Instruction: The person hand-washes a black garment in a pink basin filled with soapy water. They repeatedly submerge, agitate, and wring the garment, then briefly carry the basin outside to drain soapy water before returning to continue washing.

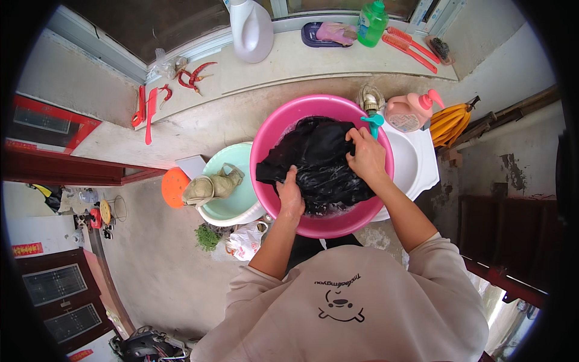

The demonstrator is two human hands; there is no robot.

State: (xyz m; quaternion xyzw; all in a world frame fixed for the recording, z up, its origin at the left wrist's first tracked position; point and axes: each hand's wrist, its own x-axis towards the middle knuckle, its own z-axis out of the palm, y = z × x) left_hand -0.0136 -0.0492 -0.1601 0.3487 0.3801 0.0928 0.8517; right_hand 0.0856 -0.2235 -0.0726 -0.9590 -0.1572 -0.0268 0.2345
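A wet black garment [319,158] lies bunched in a pink plastic basin [282,206], with suds along its lower edge. My left hand [290,195] holds the cloth on the near left side, thumb on top and part of the fingers hidden in the folds. On the right, my right hand [365,156] grips the upper right of the garment with bent fingers. The cloth's left end rests close to the basin's left wall. Just beyond my right hand is a tap with a teal handle [373,121], at the basin's rim.
Left of the basin stands a pale green tub [230,210] with an olive cloth item [215,183] over its rim. A white sink [407,158] is at the right, bearing a pink pump bottle [407,111]. Brushes [409,50] and a green bottle [372,25] occupy the windowsill.
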